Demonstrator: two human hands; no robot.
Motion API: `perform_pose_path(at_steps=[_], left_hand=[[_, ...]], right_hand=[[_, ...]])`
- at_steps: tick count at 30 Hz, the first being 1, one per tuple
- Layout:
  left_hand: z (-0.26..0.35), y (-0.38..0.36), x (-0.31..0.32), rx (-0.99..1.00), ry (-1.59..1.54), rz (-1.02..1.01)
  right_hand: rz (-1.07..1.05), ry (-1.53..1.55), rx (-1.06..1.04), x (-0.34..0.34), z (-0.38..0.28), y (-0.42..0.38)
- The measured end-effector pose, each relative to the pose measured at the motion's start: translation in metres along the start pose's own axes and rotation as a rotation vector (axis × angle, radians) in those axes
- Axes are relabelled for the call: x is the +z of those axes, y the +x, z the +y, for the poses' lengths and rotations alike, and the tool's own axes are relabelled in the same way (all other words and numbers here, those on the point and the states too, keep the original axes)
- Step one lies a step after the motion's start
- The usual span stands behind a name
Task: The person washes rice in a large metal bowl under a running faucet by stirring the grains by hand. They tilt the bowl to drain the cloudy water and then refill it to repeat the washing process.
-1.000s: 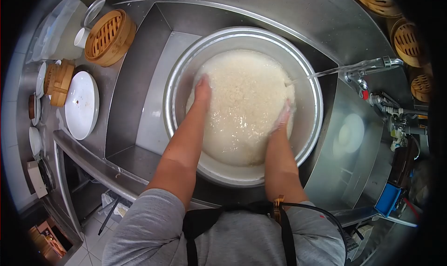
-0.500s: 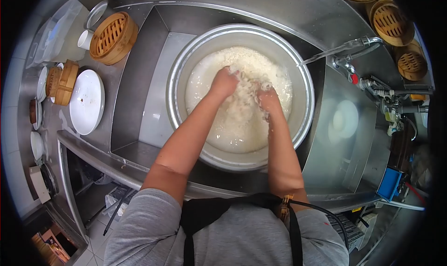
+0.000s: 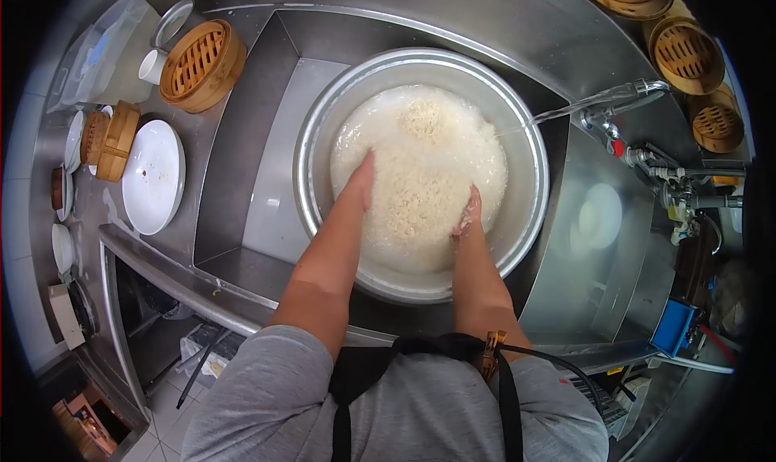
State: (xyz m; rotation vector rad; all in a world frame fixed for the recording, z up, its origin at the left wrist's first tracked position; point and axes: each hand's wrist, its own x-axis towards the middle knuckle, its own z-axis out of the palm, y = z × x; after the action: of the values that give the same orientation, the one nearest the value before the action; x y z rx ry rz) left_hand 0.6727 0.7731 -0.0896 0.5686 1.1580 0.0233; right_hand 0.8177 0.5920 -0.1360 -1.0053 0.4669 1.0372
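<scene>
A big round metal pot (image 3: 303, 167) stands in the sink, holding rice (image 3: 412, 195) in cloudy white water. My left hand (image 3: 366, 179) is at the left side of the rice mound, fingers stretched and partly under the milky water. Opposite it, my right hand (image 3: 469, 211) rests at the mound's right side, with rice grains stuck to it and its palm side turned inward. Both hands look open, though some fingers are hidden in the rice and water. A second small heap of rice breaks the surface farther back.
Water runs from a faucet (image 3: 647, 87) over the pot's right rim. Cloudy water fills the right basin (image 3: 558, 219), with a pale round thing in it. On the left counter are a white plate (image 3: 153, 179), a bamboo steamer (image 3: 202, 66) and a plastic tub (image 3: 113, 50).
Both hands have moved toward me and spread apart, from closed in the churning rice to stretched along the mound's sides. Splashing has settled, and the faucet stream now reaches into the pot.
</scene>
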Motion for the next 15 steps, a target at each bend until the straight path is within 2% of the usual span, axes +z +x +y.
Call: perform_pose_path(at_steps=[1, 2, 4, 5, 7, 8, 10, 11, 12, 13, 15], left_hand=[[0.011, -0.027, 0.018, -0.066, -0.121, -0.205], [0.014, -0.032, 0.028, -0.017, -0.064, -0.284], [0.016, -0.043, 0.042, 0.072, 0.047, -0.435], [0.019, -0.052, 0.049, 0.085, 0.094, -0.431], [0.038, -0.074, 0.068, 0.122, 0.186, -0.435], [0.039, -0.062, 0.069, 0.227, 0.311, -0.329], [0.045, -0.039, 0.070, 0.440, 0.556, -0.101], [0.049, -0.035, 0.066, 0.557, 0.677, -0.057], [0.058, -0.041, 0.062, 0.675, 0.799, -0.012], [0.065, -0.043, 0.057, 0.790, 0.921, 0.033], [0.077, -0.032, 0.045, 0.745, 1.086, 0.163]], right_hand=[[-0.030, 0.026, 0.050, 0.037, -0.006, -0.032], [-0.070, 0.048, 0.090, 0.063, -0.015, -0.048], [-0.226, 0.030, 0.111, 0.072, -0.022, -0.047], [-0.295, 0.021, 0.125, 0.072, -0.023, -0.048], [-0.245, -0.151, 0.047, 0.077, -0.028, -0.046], [-0.223, -0.239, 0.006, 0.082, -0.032, -0.045], [0.048, -0.924, -0.237, 0.105, -0.051, -0.054], [0.197, -1.258, -0.360, 0.113, -0.057, -0.056], [-0.015, -1.131, -0.474, 0.100, -0.058, -0.040], [0.063, -1.330, -0.481, 0.102, -0.063, -0.036], [0.227, -1.723, -0.482, 0.109, -0.070, -0.028]])
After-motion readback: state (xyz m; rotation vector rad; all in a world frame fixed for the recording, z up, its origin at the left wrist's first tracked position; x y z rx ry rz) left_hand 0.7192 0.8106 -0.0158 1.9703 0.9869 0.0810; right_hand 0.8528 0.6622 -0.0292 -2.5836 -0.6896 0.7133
